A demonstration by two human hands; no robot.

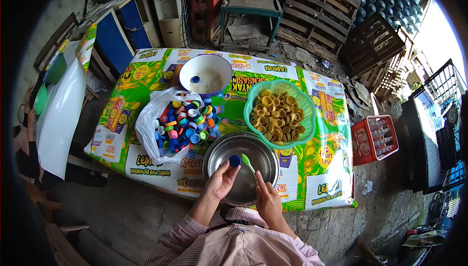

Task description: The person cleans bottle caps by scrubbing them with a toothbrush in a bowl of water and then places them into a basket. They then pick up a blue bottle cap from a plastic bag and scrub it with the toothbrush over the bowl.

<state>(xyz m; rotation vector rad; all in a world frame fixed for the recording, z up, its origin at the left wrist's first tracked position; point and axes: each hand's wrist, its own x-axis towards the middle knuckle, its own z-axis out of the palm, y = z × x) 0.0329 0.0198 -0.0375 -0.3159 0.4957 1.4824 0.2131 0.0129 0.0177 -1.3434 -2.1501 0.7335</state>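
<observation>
My left hand [220, 183] pinches a dark blue bottle cap [235, 160] above a steel basin [210, 154]. In my right hand [268, 198] is a slim light green tool [246, 161], its end close beside the cap; its exact kind is too small to make out. Nothing shows inside the basin. Beyond it, a white plastic bag [147, 128] lies open with many coloured bottle caps [190, 122] spilling out. A green plastic basket [306, 104] to the right holds yellow-brown caps [277, 119]. One blue cap [195, 79] sits in a white bowl [217, 68].
Everything stands on a table with a printed green cover [324, 161]. Another person's hands [30, 112] are at the far left, by green bowls [41, 99]. A red crate [358, 144] stands right of the table; a stool [251, 5] and wooden pallets [317, 10] are behind.
</observation>
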